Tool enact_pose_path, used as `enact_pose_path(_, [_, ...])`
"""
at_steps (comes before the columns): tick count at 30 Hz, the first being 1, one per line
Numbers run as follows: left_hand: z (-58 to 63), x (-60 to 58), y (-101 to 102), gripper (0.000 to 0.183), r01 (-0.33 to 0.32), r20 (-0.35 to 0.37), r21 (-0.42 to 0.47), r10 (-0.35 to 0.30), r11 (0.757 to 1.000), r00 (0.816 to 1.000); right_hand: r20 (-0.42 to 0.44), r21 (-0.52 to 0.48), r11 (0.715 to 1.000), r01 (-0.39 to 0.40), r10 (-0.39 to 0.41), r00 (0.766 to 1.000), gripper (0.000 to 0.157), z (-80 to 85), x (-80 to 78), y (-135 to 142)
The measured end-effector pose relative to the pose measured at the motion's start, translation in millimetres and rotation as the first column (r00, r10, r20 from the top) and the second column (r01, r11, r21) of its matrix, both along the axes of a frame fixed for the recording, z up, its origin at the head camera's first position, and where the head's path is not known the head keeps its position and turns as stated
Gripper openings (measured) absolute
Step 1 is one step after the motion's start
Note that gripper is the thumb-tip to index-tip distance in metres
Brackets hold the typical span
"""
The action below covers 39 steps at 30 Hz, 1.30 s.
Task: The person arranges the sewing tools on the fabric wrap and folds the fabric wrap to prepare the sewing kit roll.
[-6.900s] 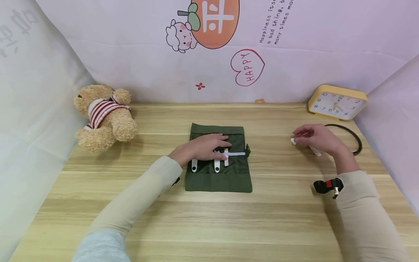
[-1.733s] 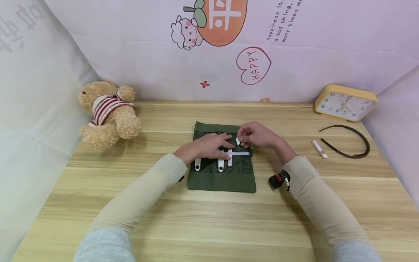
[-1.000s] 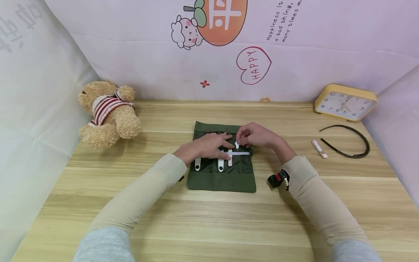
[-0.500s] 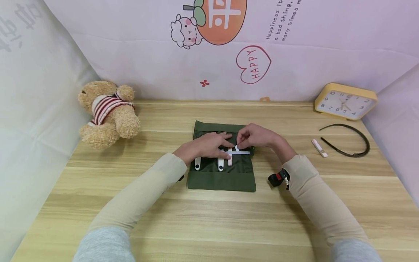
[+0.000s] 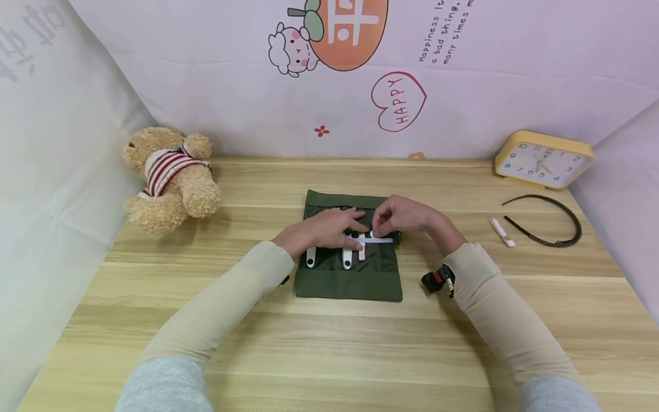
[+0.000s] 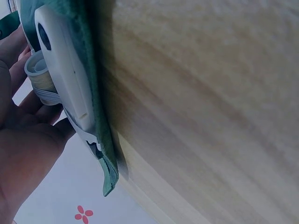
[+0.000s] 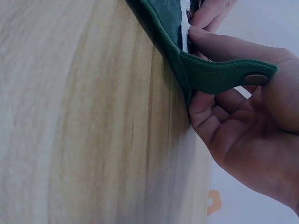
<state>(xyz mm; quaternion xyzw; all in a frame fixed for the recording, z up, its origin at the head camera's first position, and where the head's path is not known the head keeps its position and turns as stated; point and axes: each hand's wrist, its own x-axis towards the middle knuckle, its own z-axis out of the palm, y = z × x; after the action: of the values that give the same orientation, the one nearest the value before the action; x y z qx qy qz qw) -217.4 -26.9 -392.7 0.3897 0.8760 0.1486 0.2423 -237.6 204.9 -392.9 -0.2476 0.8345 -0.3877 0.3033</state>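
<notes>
I am watching from remote seat: left hand (image 5: 329, 229) is lying with spread fingers over green pouch (image 5: 350, 286), which is resting flat on wooden table (image 5: 319, 349). Right hand (image 5: 399, 216) is pinching small white piece (image 5: 373, 234) just beside white elastic band (image 5: 383, 240). White handle (image 5: 347, 260) is lying near left thumb. Black headband (image 5: 574, 226) is lying well apart, right.

small white piece (image 5: 373, 234) mostly hidden, orange wall print (image 5: 356, 33) cut off at top
</notes>
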Motion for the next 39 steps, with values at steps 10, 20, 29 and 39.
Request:
enact_pose_path(10, [0.7, 1.7, 2, 0.054, 0.008, -0.016, -0.036, -0.008, 0.999, 1.0, -0.028, -0.011, 1.0, -0.01, 0.01, 1.0, 0.006, 1.5, 2.6, 3])
enact_pose_path(20, [6.4, 0.9, 2, 0.052, 0.004, -0.048, -0.033, -0.005, 0.999, 0.999, -0.122, -0.054, 0.997, 0.056, -0.062, 0.991, 0.012, 3.9, 7.7, 13])
enact_pose_path(29, [7.7, -3.5, 4, 0.047, 0.015, -0.091, 0.052, -0.011, 0.999, 0.996, -0.2, -0.058, 0.987, 0.15, -0.158, 0.967, 0.015, 11.8, 14.9, 36])
enact_pose_path(39, [7.4, -3.1, 12, 0.046, 0.042, -0.125, 0.068, -0.033, 0.997, 0.992, -0.28, -0.006, 0.968, 0.25, -0.242, 0.929, 0.02, 19.0, 27.4, 74])
